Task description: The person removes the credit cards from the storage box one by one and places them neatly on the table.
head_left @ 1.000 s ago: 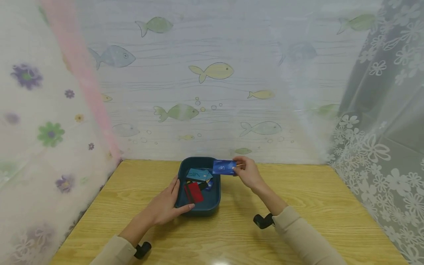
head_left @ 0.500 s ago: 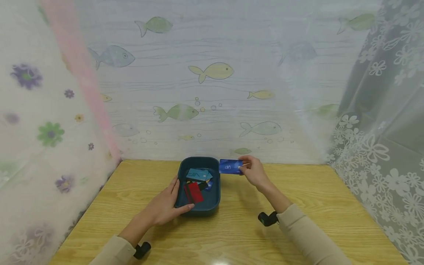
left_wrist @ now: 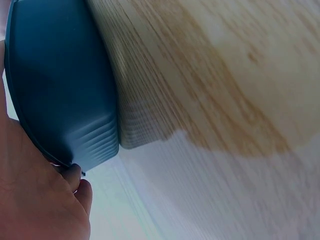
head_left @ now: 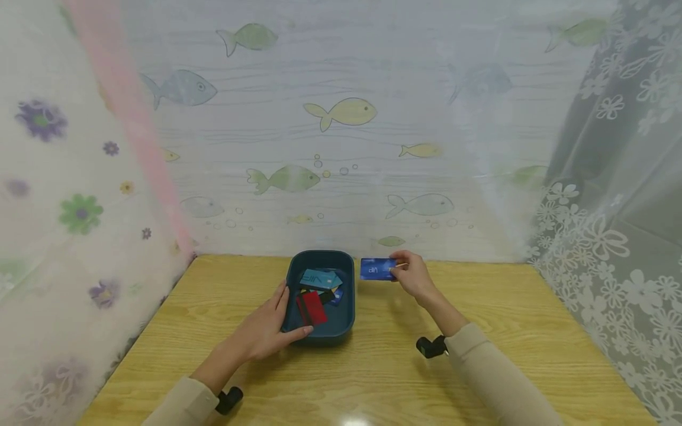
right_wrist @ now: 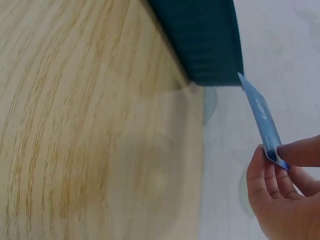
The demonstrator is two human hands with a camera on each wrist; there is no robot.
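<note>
While the left rim of the dark teal plastic bin (head_left: 337,326) is touched by the left hand (head_left: 261,333), fingers laid nearly straight and thumb stretched apart over the near-left corner, a blue VIP card (head_left: 375,269) is pinched between the right hand's (head_left: 414,280) thumb and fingers. It is held just right of the bin, towards the worktop's (head_left: 383,384) far edge, though its height is hard to judge. The right forearm is angled forward and inward.

Smooth, dull plastic formed the teal tub (left_wrist: 60,75), ridged on its outer wall, while the blue card (head_left: 375,270) looked like slick plastic. The wood-grained desk (head_left: 383,384) bore a glossy highlight; the beige sleeves (head_left: 492,370) appeared matt cloth, the fish-printed sheet (head_left: 341,71) filmy plastic.
</note>
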